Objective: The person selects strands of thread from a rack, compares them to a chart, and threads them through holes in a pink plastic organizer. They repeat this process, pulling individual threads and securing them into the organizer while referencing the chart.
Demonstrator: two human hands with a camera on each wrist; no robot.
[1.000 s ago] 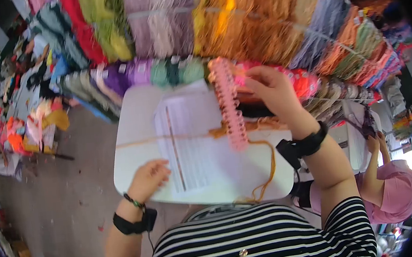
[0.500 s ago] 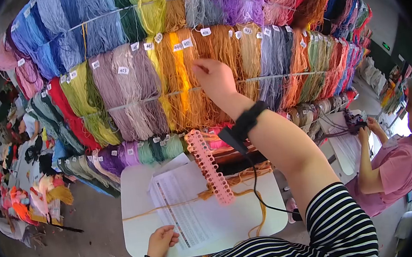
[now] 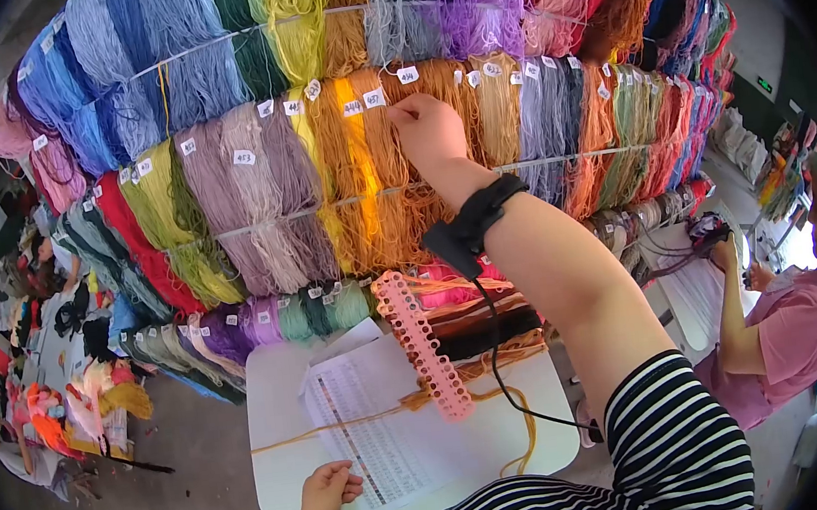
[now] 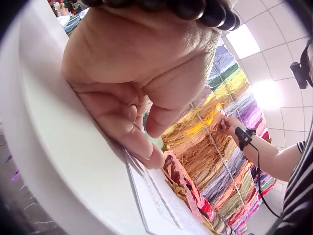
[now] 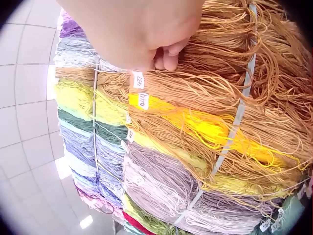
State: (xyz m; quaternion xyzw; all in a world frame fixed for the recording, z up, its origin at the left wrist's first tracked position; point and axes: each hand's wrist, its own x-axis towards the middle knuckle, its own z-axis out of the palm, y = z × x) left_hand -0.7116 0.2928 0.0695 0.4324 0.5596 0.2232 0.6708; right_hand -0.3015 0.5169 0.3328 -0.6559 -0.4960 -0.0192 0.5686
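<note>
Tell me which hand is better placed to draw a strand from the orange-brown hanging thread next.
Right, I'd judge: the right hand is raised at the orange-brown hanging thread, beside white paper tags; the left hand is low, by the white table.

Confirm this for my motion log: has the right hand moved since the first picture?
Yes: from near the far edge of the white table, the right hand has moved farther up, to the hanging orange-brown yarn.
</note>
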